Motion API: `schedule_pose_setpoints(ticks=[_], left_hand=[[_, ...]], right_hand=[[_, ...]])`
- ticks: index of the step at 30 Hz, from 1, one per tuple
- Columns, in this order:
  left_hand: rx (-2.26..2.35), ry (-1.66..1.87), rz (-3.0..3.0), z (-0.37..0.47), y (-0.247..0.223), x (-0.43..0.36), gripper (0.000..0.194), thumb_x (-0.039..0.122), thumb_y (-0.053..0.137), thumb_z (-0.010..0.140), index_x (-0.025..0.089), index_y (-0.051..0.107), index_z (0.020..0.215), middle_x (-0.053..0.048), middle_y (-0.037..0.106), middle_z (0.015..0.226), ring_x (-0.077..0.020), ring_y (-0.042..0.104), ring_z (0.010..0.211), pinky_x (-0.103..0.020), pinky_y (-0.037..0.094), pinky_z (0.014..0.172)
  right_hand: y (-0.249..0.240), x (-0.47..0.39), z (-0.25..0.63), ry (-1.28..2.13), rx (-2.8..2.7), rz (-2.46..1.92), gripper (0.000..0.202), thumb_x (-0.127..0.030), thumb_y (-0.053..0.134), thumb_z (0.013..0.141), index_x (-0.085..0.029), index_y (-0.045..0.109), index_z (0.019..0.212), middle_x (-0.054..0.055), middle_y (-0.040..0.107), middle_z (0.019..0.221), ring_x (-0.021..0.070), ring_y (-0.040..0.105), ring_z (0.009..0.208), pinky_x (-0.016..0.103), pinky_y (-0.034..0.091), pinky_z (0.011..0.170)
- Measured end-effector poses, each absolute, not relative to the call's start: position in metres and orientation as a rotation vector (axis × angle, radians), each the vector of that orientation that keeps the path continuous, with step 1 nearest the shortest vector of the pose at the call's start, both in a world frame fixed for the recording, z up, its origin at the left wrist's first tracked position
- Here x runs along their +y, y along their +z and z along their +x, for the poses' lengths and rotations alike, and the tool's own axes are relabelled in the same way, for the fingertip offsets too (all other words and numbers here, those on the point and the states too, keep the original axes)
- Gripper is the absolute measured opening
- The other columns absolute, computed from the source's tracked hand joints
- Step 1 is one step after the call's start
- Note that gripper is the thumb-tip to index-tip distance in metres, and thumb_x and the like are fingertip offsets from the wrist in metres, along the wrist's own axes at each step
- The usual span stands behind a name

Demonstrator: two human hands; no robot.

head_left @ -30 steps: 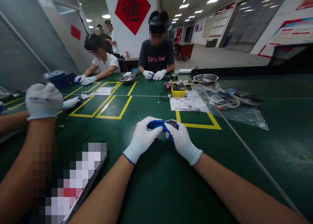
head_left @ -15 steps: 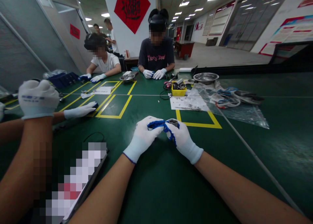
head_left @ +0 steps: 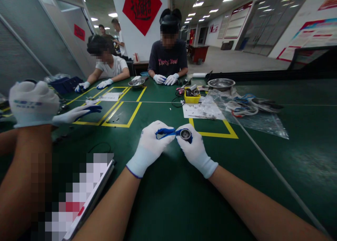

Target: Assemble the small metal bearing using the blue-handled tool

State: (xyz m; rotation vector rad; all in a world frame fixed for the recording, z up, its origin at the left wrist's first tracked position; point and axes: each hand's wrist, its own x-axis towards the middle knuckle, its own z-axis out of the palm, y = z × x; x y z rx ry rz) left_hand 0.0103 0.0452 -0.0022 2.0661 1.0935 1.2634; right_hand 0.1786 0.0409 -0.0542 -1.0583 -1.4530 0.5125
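Note:
My right hand (head_left: 193,146), in a white glove with blue fingers, is wrapped round a dark cylindrical part (head_left: 185,135). The part's round, ringed end faces up toward the camera. Just left of it, my left hand (head_left: 152,142) has its thumb and fingertips pressed together, close against the fingertips of my right hand. Whatever lies between the left fingertips, if anything, is too small to make out. Both hands are above the green table (head_left: 168,206).
Beyond my hands are a yellow bin (head_left: 192,99) of parts, a paper sheet (head_left: 202,111), a metal bowl (head_left: 221,83) and a plastic bag (head_left: 273,123) with gloves. A co-worker's gloved hands (head_left: 34,102) are at the left, near a pale panel (head_left: 89,188).
The cylindrical part has tilted, so its round end now faces the camera. My left hand has shifted slightly left. The co-worker's hands at the left have moved left, uncovering small dark pieces.

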Motion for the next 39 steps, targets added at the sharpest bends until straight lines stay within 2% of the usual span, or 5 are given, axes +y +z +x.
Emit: schedule_pose_setpoints(ticks=[9,18,26,33,39], left_hand=[[1.041,0.849,2.626,0.013,0.011,0.039,0.008,0.021,0.074,0.092,0.023,0.080,0.086,-0.002,0.072,0.086,-0.0202,0.065,0.085,-0.033,0.051,0.076],[1.214,0.701,2.617,0.022,0.014,0.034,0.017,0.024,0.069,0.096,0.023,0.078,0.082,-0.003,0.070,0.083,-0.0213,0.062,0.082,-0.035,0.048,0.074],[1.273,0.507,2.885,0.031,0.016,0.025,0.016,0.025,0.062,0.098,0.020,0.077,0.099,-0.009,0.072,0.102,-0.0267,0.061,0.093,-0.042,0.050,0.082],[1.448,0.641,2.616,0.037,0.011,0.026,0.013,0.023,0.067,0.094,0.020,0.072,0.082,-0.007,0.069,0.091,-0.0254,0.061,0.091,-0.041,0.052,0.082],[1.529,0.867,1.916,0.033,0.011,0.035,0.024,0.021,0.085,0.073,0.019,0.062,0.078,-0.001,0.066,0.084,-0.0206,0.062,0.081,-0.035,0.052,0.073]], right_hand=[[-0.049,0.035,0.177,0.493,-1.716,-0.970,0.012,-0.015,0.059,0.085,-0.023,0.053,0.079,0.000,0.054,0.080,0.0181,0.054,0.071,0.031,0.043,0.064],[-0.046,0.032,0.176,0.579,-1.727,-1.036,0.012,-0.019,0.059,0.083,-0.025,0.050,0.078,0.001,0.054,0.081,0.0192,0.053,0.072,0.033,0.044,0.066],[-0.048,0.033,0.177,0.586,-1.689,-1.073,0.007,-0.020,0.058,0.085,-0.025,0.053,0.084,0.002,0.059,0.080,0.0207,0.057,0.073,0.035,0.047,0.067],[-0.049,0.034,0.177,0.560,-1.696,-1.093,0.009,-0.022,0.059,0.085,-0.025,0.051,0.080,0.001,0.057,0.078,0.0204,0.055,0.070,0.035,0.046,0.065],[-0.051,0.034,0.177,0.506,-1.761,-1.070,0.011,-0.018,0.059,0.082,-0.025,0.051,0.081,0.002,0.056,0.080,0.0206,0.055,0.072,0.034,0.045,0.065]])
